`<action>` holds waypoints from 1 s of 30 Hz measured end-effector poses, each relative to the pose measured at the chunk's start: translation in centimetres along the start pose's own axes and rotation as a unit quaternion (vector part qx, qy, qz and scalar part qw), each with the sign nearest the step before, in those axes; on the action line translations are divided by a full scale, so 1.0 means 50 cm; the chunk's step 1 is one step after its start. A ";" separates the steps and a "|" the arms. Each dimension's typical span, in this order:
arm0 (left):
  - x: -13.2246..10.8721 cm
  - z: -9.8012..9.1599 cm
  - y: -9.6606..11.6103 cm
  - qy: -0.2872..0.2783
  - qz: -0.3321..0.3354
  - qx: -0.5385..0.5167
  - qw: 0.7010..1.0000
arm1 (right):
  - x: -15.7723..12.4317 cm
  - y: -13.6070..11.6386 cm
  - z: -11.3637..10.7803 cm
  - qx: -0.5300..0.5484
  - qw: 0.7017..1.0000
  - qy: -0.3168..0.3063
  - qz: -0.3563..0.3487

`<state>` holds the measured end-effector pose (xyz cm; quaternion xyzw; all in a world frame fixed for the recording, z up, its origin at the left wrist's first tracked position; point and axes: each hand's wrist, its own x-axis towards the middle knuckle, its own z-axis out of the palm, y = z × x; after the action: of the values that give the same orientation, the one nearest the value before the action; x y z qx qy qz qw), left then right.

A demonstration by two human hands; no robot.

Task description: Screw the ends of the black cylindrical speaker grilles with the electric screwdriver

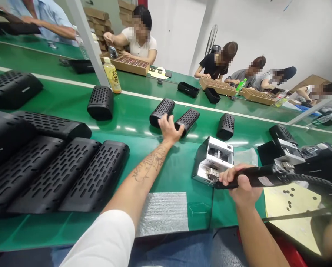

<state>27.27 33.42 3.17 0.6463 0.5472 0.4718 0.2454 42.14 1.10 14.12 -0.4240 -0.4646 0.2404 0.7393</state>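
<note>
A black perforated shell [162, 110] and a second shell [188, 118] lie side by side, a little tilted, in the middle of the green belt [138, 122], not far from its far white line. The left hand [170, 129] rests on their near ends with the fingers spread; it touches both but is not closed around either one. The right hand [241, 185] is closed firmly around a black tool [259, 176]; the tip of the tool is at the near edge of a metal fixture [213, 159]. Between the arms the belt is free down to a foam sheet [163, 213] at the near edge. A rounded shell [225, 126] stands just to the right; another shell [100, 102] stands well apart to the left; a row of larger shells [57, 174] fills the near left side.
</note>
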 end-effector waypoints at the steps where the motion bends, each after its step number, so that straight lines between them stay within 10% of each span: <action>1: 0.020 -0.019 -0.012 0.034 -0.017 0.018 0.999 | 0.000 -0.007 0.003 0.005 1.000 0.004 -0.005; 7: 0.090 -0.095 -0.012 0.075 -0.201 -0.029 0.976 | -0.005 -0.044 0.039 0.008 0.999 0.028 -0.040; 13: -0.179 -0.253 0.016 0.173 -0.166 -0.108 0.965 | -0.050 -0.100 0.047 -0.004 0.996 0.043 -0.074; 17: -0.436 -0.457 -0.042 0.044 0.008 -0.077 0.996 | -0.093 -0.161 0.038 0.015 0.996 0.027 -0.079; 21: -0.576 -0.601 -0.088 -0.137 0.057 -0.097 0.984 | -0.132 -0.206 0.032 0.060 0.995 -0.048 -0.069; 30: -0.590 -0.617 -0.168 -0.263 0.141 -0.127 0.946 | -0.198 -0.146 0.092 0.081 0.985 -0.123 -0.090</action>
<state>-2.50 1.94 -0.52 0.7814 0.3018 0.3805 0.3918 33.27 -8.31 16.52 -0.2862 -0.5673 0.2604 0.7269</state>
